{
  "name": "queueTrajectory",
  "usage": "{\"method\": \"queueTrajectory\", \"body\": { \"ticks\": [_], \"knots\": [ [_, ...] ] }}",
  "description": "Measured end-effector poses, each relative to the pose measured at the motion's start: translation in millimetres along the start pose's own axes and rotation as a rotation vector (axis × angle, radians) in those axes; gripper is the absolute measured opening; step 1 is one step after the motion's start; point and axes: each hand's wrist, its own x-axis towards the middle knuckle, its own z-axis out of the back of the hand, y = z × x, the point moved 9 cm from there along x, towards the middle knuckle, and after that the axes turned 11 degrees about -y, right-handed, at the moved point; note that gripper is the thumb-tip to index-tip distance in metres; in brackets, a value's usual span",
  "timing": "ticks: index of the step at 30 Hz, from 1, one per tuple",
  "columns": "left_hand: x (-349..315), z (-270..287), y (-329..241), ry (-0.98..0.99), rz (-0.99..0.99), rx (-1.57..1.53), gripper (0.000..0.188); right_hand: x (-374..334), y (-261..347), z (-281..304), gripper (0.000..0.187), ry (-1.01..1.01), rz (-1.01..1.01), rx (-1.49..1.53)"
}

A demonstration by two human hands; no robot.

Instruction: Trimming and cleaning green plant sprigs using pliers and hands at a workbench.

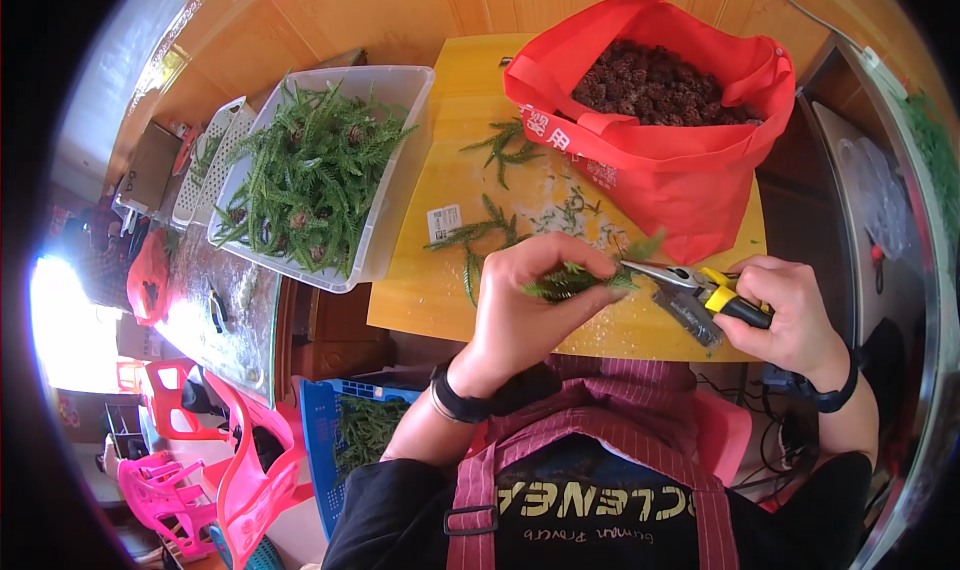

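My left hand (540, 295) pinches a green artificial pine sprig (567, 282) between thumb and fingers, above the near part of the yellow table (410, 305). My right hand (785, 310) is wrapped round the yellow-and-black handles of a pair of pliers (715, 295). The jaws of the pliers point left and meet the sprig's tip beside my left fingertips; whether they grip a wire there is too small to tell. Loose pine sprigs (505, 150) lie on the table beyond my left hand, with green and white scraps around them.
A red bag (690, 190) of brown pine cones (650, 85) stands at the table's far right. To the left, a clear plastic bin (375, 240) holds finished-looking green sprigs with cones. A blue crate (322, 450) of greenery sits low at left, near pink stools (255, 470).
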Motion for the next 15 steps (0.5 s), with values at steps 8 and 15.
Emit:
{"method": "queueTrajectory", "body": {
  "ticks": [8,15],
  "knots": [
    [-22,-14,-54,-0.246,-0.941,0.647,0.018,-6,5,-11,0.023,-0.178,-0.093,-0.114],
    [2,18,-22,-0.181,-0.475,0.373,0.017,-36,-35,-26,0.027,-0.183,-0.227,0.241]
  ]
}}
